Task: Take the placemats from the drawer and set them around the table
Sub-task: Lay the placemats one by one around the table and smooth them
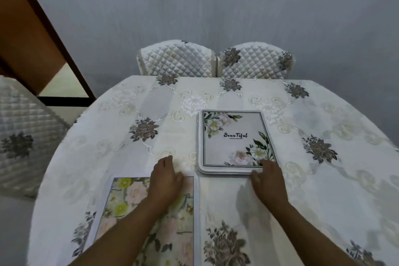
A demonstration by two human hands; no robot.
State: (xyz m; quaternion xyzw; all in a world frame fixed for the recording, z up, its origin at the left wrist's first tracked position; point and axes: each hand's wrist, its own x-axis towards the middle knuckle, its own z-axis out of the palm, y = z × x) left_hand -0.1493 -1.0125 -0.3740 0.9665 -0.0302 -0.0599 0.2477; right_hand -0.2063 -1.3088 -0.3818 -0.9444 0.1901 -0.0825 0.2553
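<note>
A stack of white placemats (pixel 233 134), printed with flowers and the word "Beautiful", lies in the middle of the table (pixel 323 179). My right hand (pixel 266 176) rests on the stack's near right corner, thumb at its front edge, fingers on top. One floral placemat (pixel 133 207) with pink and yellow blooms lies flat at the near left. My left hand (pixel 167 179) presses palm-down on its far right corner, fingers slightly spread. The drawer is not in view.
A white embroidered cloth with grey flowers covers the table. Two quilted white chairs (pixel 177 60) (pixel 257 62) stand at the far side against a grey wall. Another quilted chair (pixel 23 136) is at the left, with a brown wooden frame (pixel 32 34) behind it.
</note>
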